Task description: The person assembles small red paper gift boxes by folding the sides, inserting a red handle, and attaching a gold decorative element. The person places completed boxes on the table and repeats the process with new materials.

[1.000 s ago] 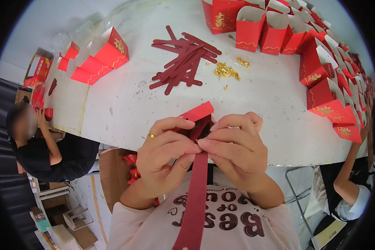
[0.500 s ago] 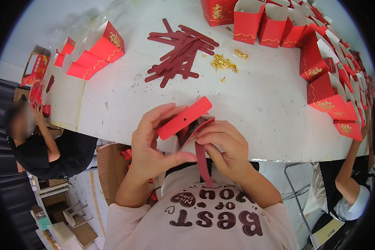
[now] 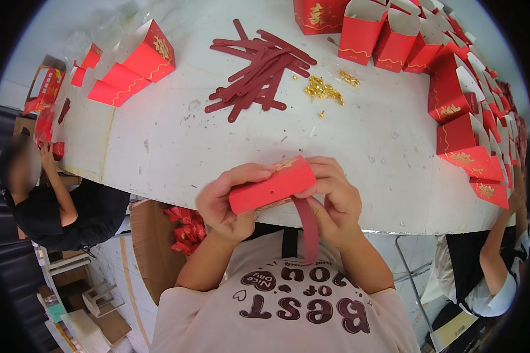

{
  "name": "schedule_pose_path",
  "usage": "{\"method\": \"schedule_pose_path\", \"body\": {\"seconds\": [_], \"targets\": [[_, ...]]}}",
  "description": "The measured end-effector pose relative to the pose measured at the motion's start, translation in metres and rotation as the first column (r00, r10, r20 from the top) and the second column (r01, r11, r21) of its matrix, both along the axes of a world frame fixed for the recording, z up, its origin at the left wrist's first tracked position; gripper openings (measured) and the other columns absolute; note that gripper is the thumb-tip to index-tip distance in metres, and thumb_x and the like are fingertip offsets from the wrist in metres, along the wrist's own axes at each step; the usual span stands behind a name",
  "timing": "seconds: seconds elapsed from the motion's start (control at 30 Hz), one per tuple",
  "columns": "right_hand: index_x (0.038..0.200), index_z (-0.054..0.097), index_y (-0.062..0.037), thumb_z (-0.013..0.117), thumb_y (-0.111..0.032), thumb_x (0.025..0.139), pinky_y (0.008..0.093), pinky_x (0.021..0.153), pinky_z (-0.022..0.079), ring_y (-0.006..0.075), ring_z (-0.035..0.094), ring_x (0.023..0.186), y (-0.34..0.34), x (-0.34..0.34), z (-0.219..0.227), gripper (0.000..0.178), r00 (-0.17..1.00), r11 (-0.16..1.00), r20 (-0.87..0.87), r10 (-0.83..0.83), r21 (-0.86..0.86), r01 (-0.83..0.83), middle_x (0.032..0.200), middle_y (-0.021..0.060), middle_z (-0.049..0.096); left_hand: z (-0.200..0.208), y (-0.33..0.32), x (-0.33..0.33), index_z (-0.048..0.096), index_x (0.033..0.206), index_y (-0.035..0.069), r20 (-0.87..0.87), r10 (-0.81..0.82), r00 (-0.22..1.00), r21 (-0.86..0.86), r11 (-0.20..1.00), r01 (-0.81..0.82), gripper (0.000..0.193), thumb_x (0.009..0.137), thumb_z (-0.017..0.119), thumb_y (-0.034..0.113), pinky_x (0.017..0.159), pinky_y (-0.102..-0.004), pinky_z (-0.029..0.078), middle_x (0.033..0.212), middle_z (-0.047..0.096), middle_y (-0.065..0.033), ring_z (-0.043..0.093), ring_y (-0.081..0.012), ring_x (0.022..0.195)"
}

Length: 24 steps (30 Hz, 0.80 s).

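A small red paper box (image 3: 253,198) with a dark hole in the side facing up is held between my two hands, over the table's near edge. My left hand (image 3: 219,206) is closed around its left end, thumb underneath and fingers over the top. At the right end, my right hand (image 3: 340,203) grips the box, with a dark red strap (image 3: 308,229) hanging down beside its thumb toward my shirt. Whether the strap is joined to the box is hidden. Beyond my hands lie a loose pile of dark red straps (image 3: 259,73) and small gold fasteners (image 3: 322,90).
Red boxes (image 3: 359,38) stand in rows along the right and far right of the white table (image 3: 176,141). More red boxes (image 3: 150,59) sit at left. A cardboard carton (image 3: 144,235) with red pieces stands below the edge. One person (image 3: 59,206) works at left, another (image 3: 494,265) at right.
The box has been tilted and pressed closer together, so its open inside no longer shows. Both hands have shifted slightly, and the strap still hangs from my right hand.
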State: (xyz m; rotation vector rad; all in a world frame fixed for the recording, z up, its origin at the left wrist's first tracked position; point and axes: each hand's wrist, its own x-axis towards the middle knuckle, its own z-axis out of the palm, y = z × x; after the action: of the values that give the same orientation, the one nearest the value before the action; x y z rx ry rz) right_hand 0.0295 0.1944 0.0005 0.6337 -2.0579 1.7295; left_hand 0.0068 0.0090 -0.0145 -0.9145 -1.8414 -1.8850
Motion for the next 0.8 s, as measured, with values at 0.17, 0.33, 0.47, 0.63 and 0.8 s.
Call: {"method": "schedule_pose_path", "body": {"seconds": [0.17, 0.33, 0.47, 0.63, 0.8], "targets": [[0.092, 0.061, -0.0041, 0.062, 0.009, 0.071, 0.0433, 0.088, 0.044, 0.035, 0.05, 0.108, -0.009, -0.003, -0.007, 0.025, 0.997, 0.992, -0.033, -0.07, -0.105, 0.066, 0.118, 0.0173, 0.047, 0.023, -0.007, -0.016, 0.065, 0.095, 0.001, -0.286, -0.048, 0.957, -0.249, 0.968, -0.026, 0.023, 0.073, 0.062, -0.003, 0.068, -0.0355, 0.056, 0.1, 0.062, -0.0213, 0.066, -0.0321, 0.083], [0.092, 0.063, -0.0076, 0.063, 0.007, 0.069, 0.044, 0.094, 0.039, 0.0348, 0.041, 0.115, -0.004, 0.003, -0.015, 0.027, 0.999, 0.974, 0.048, 0.002, -0.226, 0.009, 0.124, 0.0186, 0.039, 0.031, -0.007, -0.017, 0.063, 0.102, -0.002, -0.343, -0.042, 0.938, -0.308, 0.949, -0.07, 0.022, 0.079, 0.06, -0.003, 0.068, -0.0339, 0.055, 0.102, 0.063, -0.0214, 0.066, -0.03, 0.083], [0.089, 0.066, -0.014, 0.068, 0.0, 0.066, 0.0458, 0.098, 0.031, 0.0357, 0.033, 0.119, 0.002, 0.025, -0.008, 0.027, 0.986, 0.984, 0.004, -0.165, 0.073, 0.165, 0.125, 0.0179, 0.04, 0.021, 0.001, 0.003, 0.061, 0.103, -0.003, 0.061, 0.084, 0.995, -0.179, 0.981, -0.072, 0.02, 0.084, 0.06, 0.001, 0.073, -0.0305, 0.052, 0.102, 0.063, -0.0188, 0.064, -0.0266, 0.086], [0.087, 0.067, -0.0156, 0.065, -0.003, 0.07, 0.0478, 0.1, 0.024, 0.0377, 0.026, 0.127, -0.013, 0.018, 0.018, 0.02, 0.969, 0.938, -0.04, -0.242, 0.246, 0.244, 0.137, 0.0227, 0.032, 0.024, 0.006, 0.01, 0.056, 0.102, -0.004, 0.219, 0.074, 0.973, -0.124, 0.991, -0.047, 0.017, 0.09, 0.053, 0.008, 0.09, -0.0366, 0.045, 0.105, 0.059, -0.0195, 0.057, -0.0262, 0.102], [0.087, 0.066, -0.013, 0.067, -0.001, 0.071, 0.0483, 0.1, 0.026, 0.04, 0.028, 0.125, -0.023, 0.015, 0.03, 0.02, 0.967, 0.944, 0.041, -0.252, 0.232, 0.236, 0.133, 0.0233, 0.038, 0.027, 0.007, 0.01, 0.057, 0.102, -0.004, 0.303, -0.05, 0.952, 0.005, 0.999, 0.051, 0.017, 0.088, 0.055, 0.006, 0.089, -0.0359, 0.045, 0.108, 0.057, -0.0184, 0.055, -0.0256, 0.104]]}}
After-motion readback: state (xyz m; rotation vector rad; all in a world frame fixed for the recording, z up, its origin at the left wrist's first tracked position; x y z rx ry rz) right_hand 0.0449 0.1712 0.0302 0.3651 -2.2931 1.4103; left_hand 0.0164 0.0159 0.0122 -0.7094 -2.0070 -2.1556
